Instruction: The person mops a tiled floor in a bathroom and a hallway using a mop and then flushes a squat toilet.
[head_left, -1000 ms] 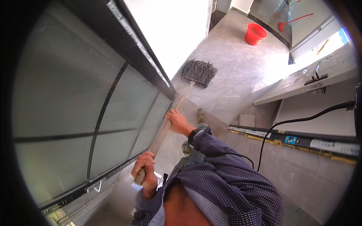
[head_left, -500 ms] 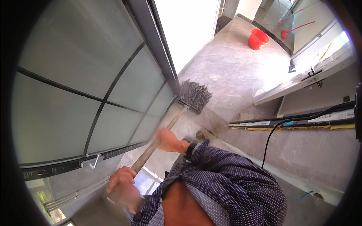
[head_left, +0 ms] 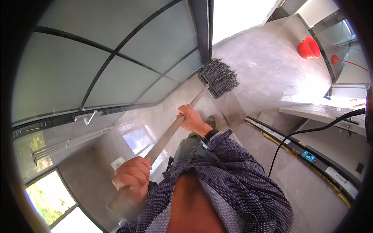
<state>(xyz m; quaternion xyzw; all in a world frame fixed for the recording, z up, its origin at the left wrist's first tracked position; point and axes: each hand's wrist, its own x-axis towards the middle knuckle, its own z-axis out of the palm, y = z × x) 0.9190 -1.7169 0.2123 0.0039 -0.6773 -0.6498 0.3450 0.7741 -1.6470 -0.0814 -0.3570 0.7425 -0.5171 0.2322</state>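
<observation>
A mop with a long wooden handle (head_left: 163, 141) slants across the middle of the view. Its dark grey string head (head_left: 221, 77) lies on the floor by the foot of the glazed door's black frame. My left hand (head_left: 134, 176) is closed round the handle near its upper end, close to my body. Farther down the shaft my right hand (head_left: 190, 117) grips it, with a dark watch (head_left: 210, 136) on that wrist. The end of the handle below my left hand is blurred.
On the left stands a frosted glass door (head_left: 147, 50) with black bars and a white handle (head_left: 90, 116). A red bucket (head_left: 309, 48) sits on the floor at the far right. Nearer, a black cable (head_left: 295, 134) hangs above a long dark frame piece (head_left: 303, 149) along the right side.
My view has turned, so the door, bucket and mop head appear farther right. Both hands keep their hold on the handle. The mop head's strings look more spread to the right.
</observation>
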